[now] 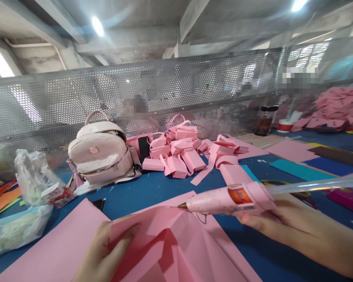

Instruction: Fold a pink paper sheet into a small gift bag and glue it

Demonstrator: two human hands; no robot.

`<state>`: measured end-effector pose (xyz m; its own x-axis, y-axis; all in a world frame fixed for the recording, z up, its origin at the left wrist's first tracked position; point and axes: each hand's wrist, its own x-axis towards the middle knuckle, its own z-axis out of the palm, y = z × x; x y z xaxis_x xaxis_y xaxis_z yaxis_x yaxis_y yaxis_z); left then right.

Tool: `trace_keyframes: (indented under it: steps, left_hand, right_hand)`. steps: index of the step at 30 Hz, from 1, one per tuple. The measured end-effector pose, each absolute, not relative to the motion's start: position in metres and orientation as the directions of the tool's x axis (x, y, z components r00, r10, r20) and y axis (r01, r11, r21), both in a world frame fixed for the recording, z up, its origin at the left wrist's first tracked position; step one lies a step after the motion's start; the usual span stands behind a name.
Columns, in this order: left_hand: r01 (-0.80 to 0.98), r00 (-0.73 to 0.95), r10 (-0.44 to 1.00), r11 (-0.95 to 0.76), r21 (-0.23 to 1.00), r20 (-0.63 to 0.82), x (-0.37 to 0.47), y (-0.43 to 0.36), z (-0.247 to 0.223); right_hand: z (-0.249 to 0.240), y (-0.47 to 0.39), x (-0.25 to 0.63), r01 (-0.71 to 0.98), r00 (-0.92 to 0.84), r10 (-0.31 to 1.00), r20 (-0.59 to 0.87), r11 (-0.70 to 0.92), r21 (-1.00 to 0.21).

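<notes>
My left hand [108, 250] pinches the edge of a folded sheet of pink paper [191, 239], thumb on the near face. In my right hand [294, 227] is a pink hot glue gun [220, 201] with an orange label and a clear glue stick [314, 185] running out of its back. The gun's metal nozzle is at the top edge of the folded paper; whether it touches I cannot tell. A flat pink sheet [55, 243] lies under and to the left of the folded piece.
Several small pink paper bags [179, 152] are heaped behind, beside a cream backpack [100, 152]. Plastic bags [32, 176] lie at left. Coloured sheets [300, 169], a dark jar [266, 120] and a purple tool [347, 200] are at right. A perforated metal screen [194, 82] spans the table's back.
</notes>
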<state>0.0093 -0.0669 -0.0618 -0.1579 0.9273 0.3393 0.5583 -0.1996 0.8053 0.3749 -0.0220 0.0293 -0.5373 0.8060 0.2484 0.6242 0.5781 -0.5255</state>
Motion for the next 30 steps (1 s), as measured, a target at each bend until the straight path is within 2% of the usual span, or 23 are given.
trace_keyframes:
  steps: [7, 12, 22, 26, 30]
  left_hand:
    - [0.546, -0.153, 0.934, -0.192, 0.816, 0.322, 0.011, -0.066, -0.059]
    - [0.557, -0.161, 0.939, -0.167, 0.813, 0.304, 0.011, -0.066, -0.058]
    - [0.591, -0.166, 0.911, -0.214, 0.778, 0.377, 0.015, -0.066, -0.05]
    - [0.633, -0.147, 0.898, -0.237, 0.737, 0.415, 0.015, -0.067, -0.049]
    - [0.64, -0.142, 0.903, -0.228, 0.733, 0.405, 0.013, -0.067, -0.051]
  right_hand:
    - [0.024, -0.022, 0.381, 0.668, -0.505, 0.817, 0.281, 0.575, -0.472]
    - [0.024, -0.023, 0.383, 0.654, -0.525, 0.809, 0.266, 0.583, -0.482]
    - [0.018, -0.027, 0.393, 0.739, -0.465, 0.839, 0.283, 0.543, -0.398]
    - [0.022, -0.029, 0.393, 0.758, -0.446, 0.863, 0.239, 0.506, -0.412]
    - [0.029, -0.03, 0.39, 0.713, -0.482, 0.854, 0.197, 0.513, -0.478]
